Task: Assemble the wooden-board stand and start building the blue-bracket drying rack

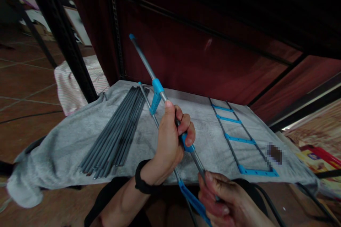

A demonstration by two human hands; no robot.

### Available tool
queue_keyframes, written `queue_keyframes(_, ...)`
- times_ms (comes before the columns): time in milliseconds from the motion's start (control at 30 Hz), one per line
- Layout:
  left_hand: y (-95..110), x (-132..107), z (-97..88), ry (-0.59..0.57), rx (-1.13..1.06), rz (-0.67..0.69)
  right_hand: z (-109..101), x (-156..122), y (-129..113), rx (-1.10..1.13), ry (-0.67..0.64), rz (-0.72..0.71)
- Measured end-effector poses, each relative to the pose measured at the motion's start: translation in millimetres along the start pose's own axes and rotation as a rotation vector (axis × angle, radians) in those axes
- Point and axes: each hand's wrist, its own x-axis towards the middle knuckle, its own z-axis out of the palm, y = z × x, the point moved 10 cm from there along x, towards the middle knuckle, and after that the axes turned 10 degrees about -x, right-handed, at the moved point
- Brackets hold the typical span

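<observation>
**A:** What's nearest, off the front edge of the towel [74,138]?

**B:** The right hand [226,202], its grip closed on the low end of the rod [145,60]. Just above that edge, the left hand [170,142] is wrapped tight round the rod's middle, fingers on a blue sleeve [188,146].

**A:** And the step?

**B:** It looks like seating blue pieces along the rod. One connector [157,90] sits higher up, over the towel's middle. The next move calls for a steady hold and a straight push along the shaft.

**A:** Farther back?

**B:** A bundle of grey rods [117,131] lies on the towel's left half, and a ladder-like frame [239,140] on its right.
</observation>
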Motion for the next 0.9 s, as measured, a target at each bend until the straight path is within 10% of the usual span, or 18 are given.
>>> queue_keyframes(300,26,25,-0.1,-0.090,0.333,0.203,-31,3,-31,-0.043,0.083,-0.006)
queue_keyframes(500,96,28,-4.1,-0.026,0.989,0.670,-74,18,-71,0.028,0.035,-0.103)
queue_keyframes(633,145,51,-40.6,0.163,1.324,0.945,-114,32,-98,0.052,0.120,-0.249)
queue_keyframes(767,143,112,-131.6,0.381,1.381,0.607,-158,49,-106,0.129,0.202,-0.381)
queue_keyframes(900,66,144,-217.3,0.392,1.136,-0.001,-203,86,-91,0.245,0.133,-0.415)
